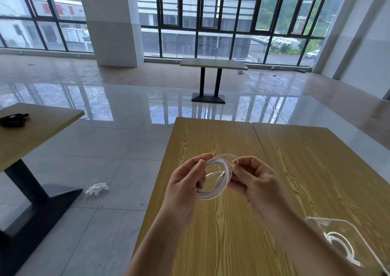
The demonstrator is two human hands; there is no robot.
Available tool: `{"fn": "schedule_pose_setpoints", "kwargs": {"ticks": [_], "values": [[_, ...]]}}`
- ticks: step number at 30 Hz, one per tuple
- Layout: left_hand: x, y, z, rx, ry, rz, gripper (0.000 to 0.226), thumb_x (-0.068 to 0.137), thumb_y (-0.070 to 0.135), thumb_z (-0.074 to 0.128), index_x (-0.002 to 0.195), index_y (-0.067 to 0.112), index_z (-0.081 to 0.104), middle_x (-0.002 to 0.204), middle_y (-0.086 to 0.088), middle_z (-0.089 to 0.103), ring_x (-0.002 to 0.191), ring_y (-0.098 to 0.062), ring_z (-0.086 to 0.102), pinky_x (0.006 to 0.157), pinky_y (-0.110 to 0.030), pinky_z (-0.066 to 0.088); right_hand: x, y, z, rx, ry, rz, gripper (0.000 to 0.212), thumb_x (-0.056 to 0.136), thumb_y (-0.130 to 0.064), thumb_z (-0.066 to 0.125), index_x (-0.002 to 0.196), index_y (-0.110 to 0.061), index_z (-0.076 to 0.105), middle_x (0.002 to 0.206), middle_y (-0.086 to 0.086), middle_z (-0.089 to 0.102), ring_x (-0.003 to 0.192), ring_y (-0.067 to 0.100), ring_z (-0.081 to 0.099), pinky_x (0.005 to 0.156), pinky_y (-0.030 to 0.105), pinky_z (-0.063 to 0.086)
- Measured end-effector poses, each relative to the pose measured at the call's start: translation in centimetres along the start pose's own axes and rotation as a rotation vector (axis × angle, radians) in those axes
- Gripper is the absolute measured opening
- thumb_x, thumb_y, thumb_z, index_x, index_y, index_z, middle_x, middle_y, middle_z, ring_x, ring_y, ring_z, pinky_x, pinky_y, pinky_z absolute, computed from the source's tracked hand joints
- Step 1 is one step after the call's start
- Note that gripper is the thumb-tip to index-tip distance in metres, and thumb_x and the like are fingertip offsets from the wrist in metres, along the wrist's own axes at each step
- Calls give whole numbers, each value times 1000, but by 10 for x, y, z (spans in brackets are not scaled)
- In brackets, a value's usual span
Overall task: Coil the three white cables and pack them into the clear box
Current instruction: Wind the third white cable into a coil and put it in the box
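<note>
White cable (213, 178): wound into a round coil, held in the air above the wooden table (211, 233). Left hand (185, 180): grasping the coil's left side. Right hand (251, 176): pinching the coil's right side. Clear box (316, 223): on the table at lower right, partly behind the right forearm, containing another coiled white cable (339, 244).
</note>
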State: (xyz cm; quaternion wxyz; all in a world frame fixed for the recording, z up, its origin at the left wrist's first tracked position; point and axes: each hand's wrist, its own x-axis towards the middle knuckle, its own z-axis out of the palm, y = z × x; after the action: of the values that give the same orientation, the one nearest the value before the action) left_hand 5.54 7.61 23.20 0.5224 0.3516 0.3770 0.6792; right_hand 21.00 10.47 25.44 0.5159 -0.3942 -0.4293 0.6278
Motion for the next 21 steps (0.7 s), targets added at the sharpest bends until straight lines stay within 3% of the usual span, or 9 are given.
{"fn": "schedule_pose_setpoints", "kwargs": {"ticks": [6, 11, 17, 21], "values": [[0, 3, -5, 12, -27, -18, 24, 82, 24, 61, 92, 17, 80, 65, 3, 53, 61, -8, 44, 61, -21, 39, -1, -1, 2, 197, -81, 165, 11, 92, 5, 56, 100, 0, 61, 77, 17, 73, 66, 23, 74, 57, 32, 61], [0, -2, 0, -118, -101, -86, 25, 86, 20, 58, 99, 12, 78, 66, -3, 49, 60, -12, 46, 59, -23, 44, 2, 3, 5, 277, -172, 312, 31, 78, 3, 64, 105, -8, 56, 72, 17, 70, 56, 24, 70, 54, 34, 61], [-2, -6, 0, -94, -132, -88, 25, 89, 20, 56, 101, 11, 76, 66, 0, 58, 63, -16, 53, 62, -27, 48, 5, 9, 10, 331, -155, 358, 23, 90, 14, 46, 101, -3, 56, 65, 19, 66, 50, 26, 67, 49, 33, 59], [-3, -4, -2, -1, -80, -53, 23, 89, 20, 57, 95, 18, 79, 66, 3, 61, 61, -11, 53, 62, -24, 48, 4, 10, 13, 347, -106, 349, 20, 92, 13, 48, 98, -4, 55, 67, 20, 65, 51, 25, 67, 49, 32, 59]]}}
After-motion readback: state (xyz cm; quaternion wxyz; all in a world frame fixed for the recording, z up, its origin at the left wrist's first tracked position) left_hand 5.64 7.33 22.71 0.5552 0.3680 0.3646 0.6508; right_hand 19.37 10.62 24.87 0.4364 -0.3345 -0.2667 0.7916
